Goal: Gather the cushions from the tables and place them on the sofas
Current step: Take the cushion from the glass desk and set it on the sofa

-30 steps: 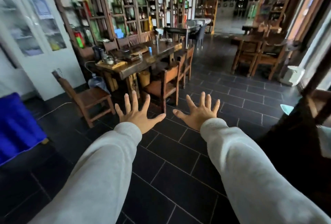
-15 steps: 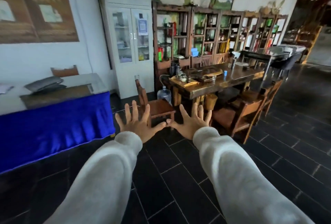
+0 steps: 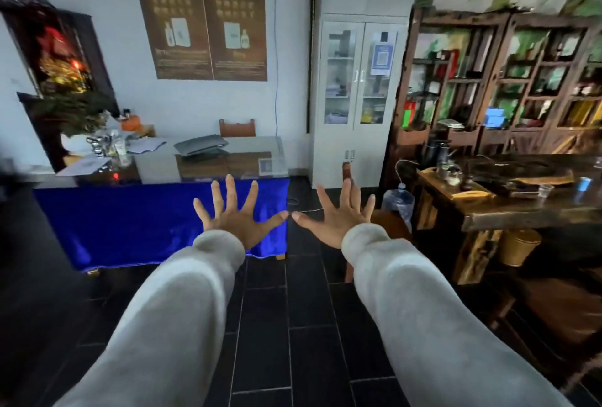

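My left hand (image 3: 236, 216) and my right hand (image 3: 335, 219) are stretched out in front of me, backs up, fingers spread wide and holding nothing. Both arms wear grey sleeves. Ahead stands a table (image 3: 156, 227) draped in a blue cloth with a glass top. A flat grey cushion (image 3: 200, 145) lies on that top, beyond my left hand. No sofa is in view.
A long dark wooden tea table (image 3: 521, 211) stands at the right with a water bottle (image 3: 398, 203) beside it. A white glass-door cabinet (image 3: 358, 97) and wooden shelves (image 3: 488, 80) line the back wall. Papers and bottles clutter the blue table's left end. Dark tiled floor lies underfoot.
The view has swung left: the blue-draped table now sits straight ahead and the wooden tea table has slid to the right. Both hands stay spread and empty.
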`<state>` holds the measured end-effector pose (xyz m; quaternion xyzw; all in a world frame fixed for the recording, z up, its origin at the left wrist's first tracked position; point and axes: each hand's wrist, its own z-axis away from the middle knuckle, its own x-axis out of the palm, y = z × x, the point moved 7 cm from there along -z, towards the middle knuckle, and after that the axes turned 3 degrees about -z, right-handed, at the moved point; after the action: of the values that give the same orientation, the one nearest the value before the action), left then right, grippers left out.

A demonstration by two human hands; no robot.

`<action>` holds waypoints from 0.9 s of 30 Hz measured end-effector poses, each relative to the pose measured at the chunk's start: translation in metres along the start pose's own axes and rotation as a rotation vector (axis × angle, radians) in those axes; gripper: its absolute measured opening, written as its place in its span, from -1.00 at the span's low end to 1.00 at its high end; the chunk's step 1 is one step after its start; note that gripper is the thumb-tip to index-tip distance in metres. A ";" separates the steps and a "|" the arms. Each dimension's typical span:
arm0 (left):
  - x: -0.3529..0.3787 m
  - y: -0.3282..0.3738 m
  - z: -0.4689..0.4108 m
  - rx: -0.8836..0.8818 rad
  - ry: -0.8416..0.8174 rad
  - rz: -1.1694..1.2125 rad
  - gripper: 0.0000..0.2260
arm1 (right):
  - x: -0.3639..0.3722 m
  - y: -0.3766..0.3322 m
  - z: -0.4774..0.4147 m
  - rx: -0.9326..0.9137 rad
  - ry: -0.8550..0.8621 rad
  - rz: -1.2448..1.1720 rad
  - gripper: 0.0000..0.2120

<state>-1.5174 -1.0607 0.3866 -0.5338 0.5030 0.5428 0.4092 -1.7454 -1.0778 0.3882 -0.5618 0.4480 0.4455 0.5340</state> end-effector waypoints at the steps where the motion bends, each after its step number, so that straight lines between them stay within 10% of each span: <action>1: 0.001 -0.002 -0.014 -0.024 0.002 0.002 0.11 | 0.000 0.000 -0.020 -0.010 -0.007 -0.007 0.07; 27: 0.070 -0.116 -0.526 -0.167 -0.144 0.027 0.01 | 0.103 -0.179 -0.558 -0.171 -0.170 0.081 0.05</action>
<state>-1.3222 -1.5659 0.3450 -0.5187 0.4325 0.6252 0.3912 -1.5366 -1.6330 0.3416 -0.5469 0.3837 0.5496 0.5017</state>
